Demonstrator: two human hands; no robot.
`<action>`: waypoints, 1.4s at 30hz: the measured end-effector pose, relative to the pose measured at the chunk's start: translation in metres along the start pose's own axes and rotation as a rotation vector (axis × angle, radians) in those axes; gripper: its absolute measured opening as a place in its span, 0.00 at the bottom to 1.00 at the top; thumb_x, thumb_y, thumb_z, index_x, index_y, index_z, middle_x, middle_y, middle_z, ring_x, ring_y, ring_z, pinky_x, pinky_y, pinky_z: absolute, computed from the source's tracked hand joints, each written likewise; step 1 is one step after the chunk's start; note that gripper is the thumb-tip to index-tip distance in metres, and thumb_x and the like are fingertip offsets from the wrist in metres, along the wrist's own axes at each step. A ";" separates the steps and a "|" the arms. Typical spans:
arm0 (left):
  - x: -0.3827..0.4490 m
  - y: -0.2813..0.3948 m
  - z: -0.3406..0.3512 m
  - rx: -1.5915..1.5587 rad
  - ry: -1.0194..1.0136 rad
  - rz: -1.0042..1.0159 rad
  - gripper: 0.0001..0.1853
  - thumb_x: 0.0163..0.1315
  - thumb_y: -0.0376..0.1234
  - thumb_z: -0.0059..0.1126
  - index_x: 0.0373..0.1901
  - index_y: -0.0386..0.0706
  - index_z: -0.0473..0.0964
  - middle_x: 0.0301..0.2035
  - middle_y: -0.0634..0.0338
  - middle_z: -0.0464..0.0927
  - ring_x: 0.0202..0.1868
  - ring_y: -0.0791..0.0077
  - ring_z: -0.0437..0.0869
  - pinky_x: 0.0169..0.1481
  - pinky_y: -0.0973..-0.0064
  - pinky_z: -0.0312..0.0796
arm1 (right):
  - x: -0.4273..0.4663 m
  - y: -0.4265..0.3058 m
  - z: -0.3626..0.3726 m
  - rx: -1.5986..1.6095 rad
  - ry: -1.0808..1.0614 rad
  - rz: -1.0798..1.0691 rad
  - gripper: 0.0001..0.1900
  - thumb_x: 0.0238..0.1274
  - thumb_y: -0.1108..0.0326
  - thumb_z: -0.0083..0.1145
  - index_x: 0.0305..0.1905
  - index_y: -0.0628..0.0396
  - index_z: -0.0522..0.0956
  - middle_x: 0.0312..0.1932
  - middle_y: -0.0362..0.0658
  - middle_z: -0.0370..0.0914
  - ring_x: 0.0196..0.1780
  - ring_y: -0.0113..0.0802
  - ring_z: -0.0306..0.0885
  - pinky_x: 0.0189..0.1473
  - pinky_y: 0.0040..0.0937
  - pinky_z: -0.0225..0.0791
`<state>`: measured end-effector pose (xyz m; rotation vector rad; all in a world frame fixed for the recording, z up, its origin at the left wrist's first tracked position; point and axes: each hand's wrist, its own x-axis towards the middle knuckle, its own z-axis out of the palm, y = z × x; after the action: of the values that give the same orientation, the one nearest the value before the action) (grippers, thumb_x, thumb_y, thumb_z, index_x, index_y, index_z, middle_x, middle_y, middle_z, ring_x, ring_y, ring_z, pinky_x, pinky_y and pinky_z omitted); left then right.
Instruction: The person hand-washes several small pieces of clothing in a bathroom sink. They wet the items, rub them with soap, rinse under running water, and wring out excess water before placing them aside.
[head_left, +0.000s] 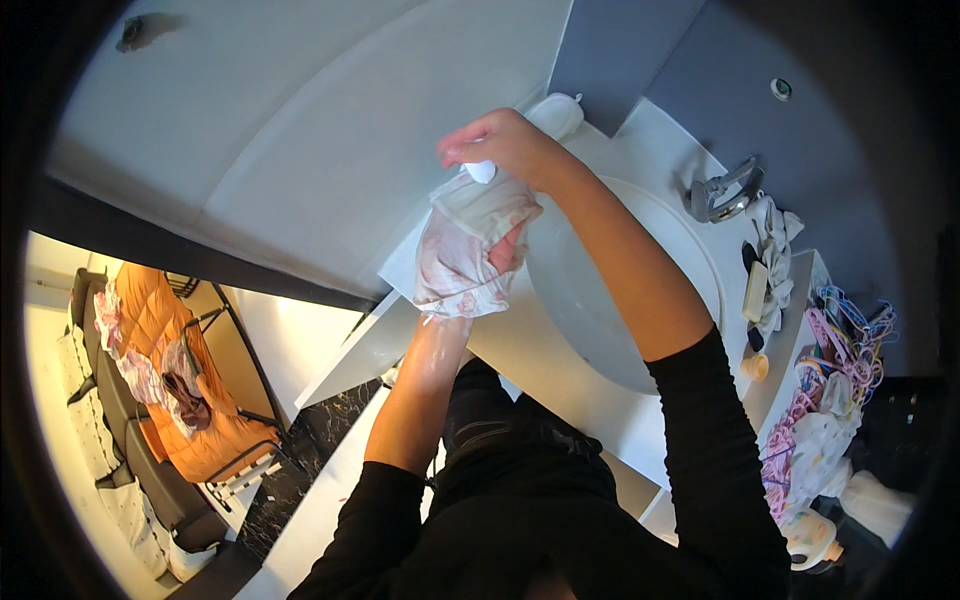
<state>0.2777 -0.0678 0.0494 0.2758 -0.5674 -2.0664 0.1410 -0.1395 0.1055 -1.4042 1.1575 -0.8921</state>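
My left hand (506, 249) is inside a thin, pale garment with a pink floral print (457, 259), which is stretched around it and carried on it. Some skin shows through an opening on its right side; the fingers are mostly hidden. My left forearm looks wet. Just above the garment's far end, my right hand (510, 146) grips a small white object (480, 171), apparently a bar of soap. Both hands are over the near-left rim of a round white washbasin (622, 300) set in a pale countertop (540, 360).
A chrome faucet (726, 191) stands behind the basin. To its right are crumpled white cloth (776, 232), a pale yellow bar (754, 292) and a small orange cup (755, 367). Plastic hangers (855, 337) and a detergent bottle (810, 540) lie farther right. An orange padded chair (180, 375) holds clothes.
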 end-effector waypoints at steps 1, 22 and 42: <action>0.000 -0.002 -0.005 0.040 -0.080 0.029 0.21 0.63 0.27 0.50 0.57 0.35 0.61 0.46 0.53 0.74 0.44 0.70 0.80 0.38 0.79 0.75 | 0.001 0.005 0.002 -0.051 0.042 0.019 0.11 0.55 0.62 0.58 0.38 0.57 0.82 0.32 0.39 0.80 0.38 0.26 0.74 0.46 0.26 0.65; -0.016 -0.004 -0.002 -0.146 0.071 -0.094 0.23 0.66 0.31 0.44 0.63 0.39 0.55 0.56 0.49 0.66 0.58 0.60 0.71 0.59 0.66 0.71 | -0.046 0.031 -0.005 0.156 0.459 0.133 0.31 0.63 0.36 0.39 0.61 0.45 0.69 0.61 0.40 0.66 0.65 0.38 0.59 0.62 0.45 0.53; -0.003 -0.156 0.028 0.090 -0.382 -0.913 0.24 0.61 0.32 0.54 0.59 0.42 0.62 0.50 0.57 0.71 0.50 0.71 0.75 0.54 0.76 0.69 | -0.289 0.107 -0.069 0.431 1.331 0.218 0.10 0.66 0.60 0.50 0.33 0.53 0.73 0.21 0.31 0.65 0.22 0.19 0.59 0.23 0.21 0.55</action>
<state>0.1522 0.0129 -0.0036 0.2087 -0.8719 -3.0167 -0.0159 0.1244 0.0322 -0.1761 1.8332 -1.8591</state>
